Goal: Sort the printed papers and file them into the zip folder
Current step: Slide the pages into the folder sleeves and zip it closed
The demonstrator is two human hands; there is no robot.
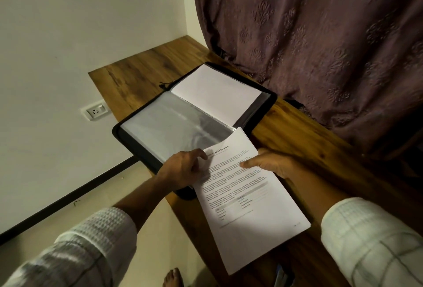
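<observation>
Printed papers (247, 197): a stack, top sheet headed "Financial Statement", body text too small to read. Stack lies on the wooden desk (304, 147), long axis running from near-right to far-left; its far corner overlaps the near edge of the open zip folder (267, 106).

Folder lies flat and opened out, just beyond the stack. The near half shows an empty clear plastic sleeve (174, 124); the far half holds a blank white sheet (217, 92). Zip pull (166, 85) sits at the folder's far-left edge.

Left hand (183, 170): at the left edge of the stack, near its far end, fingers curled, thumb and fingertips at the top sheet's edge. Looks like it is lifting or separating a sheet; a closed pinch cannot be confirmed.

Right hand (272, 163): at the right edge, thumb pressed flat on top of the page, fingers hidden beneath. Grips the stack.

Judgement: the clear sleeve lies ahead and left of both hands, closer to the left hand. The sheet's long axis already roughly matches the sleeve's, so the next move is a short slide forward-left.

Surroundings: patterned curtain (320, 35) at right, wall socket (96, 110) at left.
</observation>
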